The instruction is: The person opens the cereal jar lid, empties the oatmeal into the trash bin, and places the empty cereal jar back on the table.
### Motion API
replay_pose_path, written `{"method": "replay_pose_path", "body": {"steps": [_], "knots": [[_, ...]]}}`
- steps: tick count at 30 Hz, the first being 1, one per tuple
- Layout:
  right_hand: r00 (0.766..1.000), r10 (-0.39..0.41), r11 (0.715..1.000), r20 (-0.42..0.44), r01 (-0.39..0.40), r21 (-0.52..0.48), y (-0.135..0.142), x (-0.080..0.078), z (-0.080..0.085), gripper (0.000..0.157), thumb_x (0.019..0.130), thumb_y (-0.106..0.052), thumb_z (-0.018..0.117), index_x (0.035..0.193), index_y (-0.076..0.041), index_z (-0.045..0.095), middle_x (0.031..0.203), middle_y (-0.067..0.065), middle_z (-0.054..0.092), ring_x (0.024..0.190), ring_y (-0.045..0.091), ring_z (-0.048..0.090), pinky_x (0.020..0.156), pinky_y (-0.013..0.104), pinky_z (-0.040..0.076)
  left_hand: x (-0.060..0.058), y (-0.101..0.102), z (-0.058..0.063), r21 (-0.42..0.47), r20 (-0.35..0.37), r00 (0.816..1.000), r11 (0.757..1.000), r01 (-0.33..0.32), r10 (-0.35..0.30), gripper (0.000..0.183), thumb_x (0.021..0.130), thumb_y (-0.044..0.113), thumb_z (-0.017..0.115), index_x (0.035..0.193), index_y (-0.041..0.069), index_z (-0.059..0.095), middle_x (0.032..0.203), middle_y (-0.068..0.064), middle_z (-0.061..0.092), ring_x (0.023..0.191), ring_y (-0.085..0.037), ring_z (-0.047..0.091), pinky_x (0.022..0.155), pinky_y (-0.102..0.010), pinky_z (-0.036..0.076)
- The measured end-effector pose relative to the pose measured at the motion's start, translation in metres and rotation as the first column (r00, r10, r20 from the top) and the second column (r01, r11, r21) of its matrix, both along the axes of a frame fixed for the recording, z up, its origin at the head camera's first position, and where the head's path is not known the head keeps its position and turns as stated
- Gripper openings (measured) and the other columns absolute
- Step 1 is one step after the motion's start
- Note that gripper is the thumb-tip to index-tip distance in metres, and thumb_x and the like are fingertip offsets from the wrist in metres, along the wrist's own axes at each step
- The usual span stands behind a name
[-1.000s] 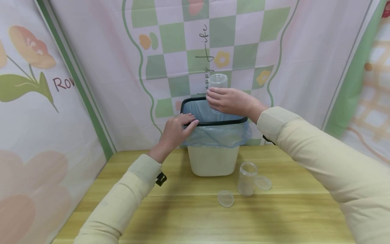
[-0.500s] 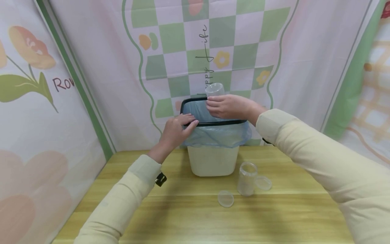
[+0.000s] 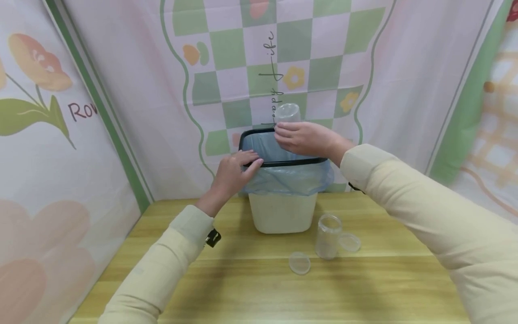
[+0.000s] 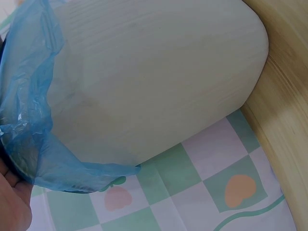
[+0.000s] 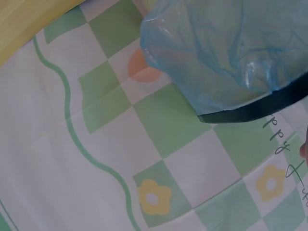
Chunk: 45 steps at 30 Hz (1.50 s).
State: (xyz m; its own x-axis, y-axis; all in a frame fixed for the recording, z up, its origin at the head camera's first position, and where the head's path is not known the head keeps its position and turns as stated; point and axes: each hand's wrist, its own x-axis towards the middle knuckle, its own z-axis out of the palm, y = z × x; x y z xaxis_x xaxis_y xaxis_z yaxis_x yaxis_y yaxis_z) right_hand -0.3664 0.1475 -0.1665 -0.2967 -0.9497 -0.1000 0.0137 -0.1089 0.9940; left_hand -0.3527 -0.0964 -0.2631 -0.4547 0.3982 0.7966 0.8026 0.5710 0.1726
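In the head view, my right hand (image 3: pixel 301 138) grips a clear plastic jar (image 3: pixel 288 112) above the bin's mouth. The jar is held bottom up, with its lower part hidden by the fingers. My left hand (image 3: pixel 234 173) rests on the left front corner of the bin's black rim (image 3: pixel 287 163), fingers lying straight over it. The cream trash bin (image 3: pixel 283 213) has a blue plastic bag (image 3: pixel 291 179) folded down outside. The left wrist view shows the bin's side (image 4: pixel 159 77) and part of my left hand (image 4: pixel 14 202) at the rim.
On the wooden table (image 3: pixel 226 288), a second clear jar (image 3: pixel 328 238) stands in front of the bin, to the right. One clear lid (image 3: pixel 350 242) lies beside it and another lid (image 3: pixel 299 263) closer to me. A patterned curtain (image 3: pixel 226 45) hangs behind.
The jar in my right hand dipped and tilted left over the bin, then came partly back up. My left hand has stayed on the rim.
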Motion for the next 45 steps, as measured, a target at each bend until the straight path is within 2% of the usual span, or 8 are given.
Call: {"method": "replay_pose_path", "body": {"steps": [5, 12, 19, 26, 32, 34, 39, 45], "knots": [[1.0, 0.008, 0.998, -0.009, -0.009, -0.061, 0.0003, 0.0015, 0.006, 0.038, 0.092, -0.008, 0.067, 0.129, -0.006, 0.059, 0.133, 0.011, 0.054, 0.128, 0.026, 0.046, 0.116, 0.038, 0.02, 0.0012, -0.0008, 0.0009, 0.005, 0.002, 1.0, 1.0, 0.005, -0.005, 0.024, 0.094, 0.021, 0.066, 0.106, 0.003, 0.075, 0.103, -0.011, 0.072, 0.107, -0.023, 0.065, 0.1, -0.038, 0.046], [1.0, -0.003, 1.0, 0.027, 0.003, 0.016, -0.001, 0.0002, 0.0011, 0.034, 0.094, -0.011, 0.064, 0.127, -0.005, 0.06, 0.132, 0.013, 0.053, 0.126, 0.027, 0.046, 0.114, 0.039, 0.023, 0.0012, -0.002, 0.0002, 0.001, 0.004, 1.0, 1.0, -0.004, 0.004, 0.024, 0.094, 0.021, 0.065, 0.106, 0.003, 0.075, 0.104, -0.011, 0.072, 0.107, -0.023, 0.065, 0.101, -0.038, 0.045], [0.999, 0.016, 0.987, -0.042, -0.023, -0.157, 0.0021, -0.0003, 0.007, 0.037, 0.092, -0.006, 0.067, 0.128, -0.006, 0.059, 0.132, 0.012, 0.055, 0.127, 0.027, 0.047, 0.116, 0.039, 0.02, 0.0002, -0.0029, -0.0008, 0.012, 0.008, 1.0, 1.0, 0.0, 0.0, 0.024, 0.094, 0.022, 0.066, 0.106, 0.003, 0.075, 0.104, -0.011, 0.072, 0.108, -0.023, 0.065, 0.101, -0.038, 0.045], [0.998, 0.055, 0.997, 0.04, -0.052, -0.065, 0.0039, -0.0031, 0.0047, 0.034, 0.091, -0.009, 0.069, 0.124, -0.005, 0.061, 0.128, 0.011, 0.057, 0.123, 0.026, 0.049, 0.114, 0.037, 0.025, 0.0001, -0.003, -0.0009, 0.009, 0.007, 1.0, 1.0, -0.007, 0.007, 0.024, 0.094, 0.022, 0.066, 0.106, 0.003, 0.075, 0.104, -0.011, 0.072, 0.107, -0.023, 0.065, 0.099, -0.039, 0.046], [0.999, 0.048, 0.985, -0.007, -0.049, -0.167, 0.0038, -0.0029, 0.0091, 0.034, 0.092, -0.006, 0.067, 0.125, -0.005, 0.06, 0.13, 0.012, 0.056, 0.125, 0.026, 0.048, 0.115, 0.038, 0.022, -0.0014, -0.003, -0.0011, 0.017, -0.003, 1.0, 1.0, 0.002, -0.002, 0.023, 0.094, 0.021, 0.066, 0.105, 0.003, 0.075, 0.102, -0.011, 0.072, 0.106, -0.024, 0.066, 0.098, -0.039, 0.047], [0.998, 0.062, 0.987, 0.001, -0.061, -0.15, 0.0032, -0.0046, 0.008, 0.034, 0.091, -0.005, 0.067, 0.124, -0.005, 0.06, 0.129, 0.012, 0.056, 0.124, 0.026, 0.049, 0.115, 0.038, 0.023, -0.0015, -0.003, -0.0012, 0.017, -0.006, 1.0, 1.0, 0.002, -0.002, 0.023, 0.094, 0.021, 0.066, 0.104, 0.002, 0.075, 0.102, -0.011, 0.073, 0.106, -0.024, 0.066, 0.098, -0.039, 0.047], [0.995, 0.073, 0.997, 0.063, -0.071, -0.022, 0.0039, -0.0067, 0.0035, 0.033, 0.091, -0.008, 0.068, 0.123, -0.004, 0.061, 0.128, 0.013, 0.055, 0.124, 0.027, 0.048, 0.114, 0.038, 0.024, -0.0021, -0.0024, -0.0017, 0.009, -0.011, 1.0, 1.0, 0.004, -0.004, 0.023, 0.094, 0.022, 0.066, 0.104, 0.003, 0.076, 0.102, -0.011, 0.073, 0.105, -0.023, 0.066, 0.098, -0.039, 0.047], [0.998, 0.066, 0.987, -0.001, -0.065, -0.147, 0.0056, -0.0033, 0.0101, 0.036, 0.091, -0.005, 0.067, 0.126, -0.006, 0.059, 0.131, 0.011, 0.056, 0.125, 0.026, 0.048, 0.115, 0.038, 0.022, -0.0028, -0.0017, -0.002, 0.005, -0.021, 1.0, 1.0, 0.016, -0.016, 0.023, 0.094, 0.021, 0.066, 0.104, 0.002, 0.076, 0.101, -0.011, 0.073, 0.106, -0.024, 0.066, 0.099, -0.039, 0.047]]}}
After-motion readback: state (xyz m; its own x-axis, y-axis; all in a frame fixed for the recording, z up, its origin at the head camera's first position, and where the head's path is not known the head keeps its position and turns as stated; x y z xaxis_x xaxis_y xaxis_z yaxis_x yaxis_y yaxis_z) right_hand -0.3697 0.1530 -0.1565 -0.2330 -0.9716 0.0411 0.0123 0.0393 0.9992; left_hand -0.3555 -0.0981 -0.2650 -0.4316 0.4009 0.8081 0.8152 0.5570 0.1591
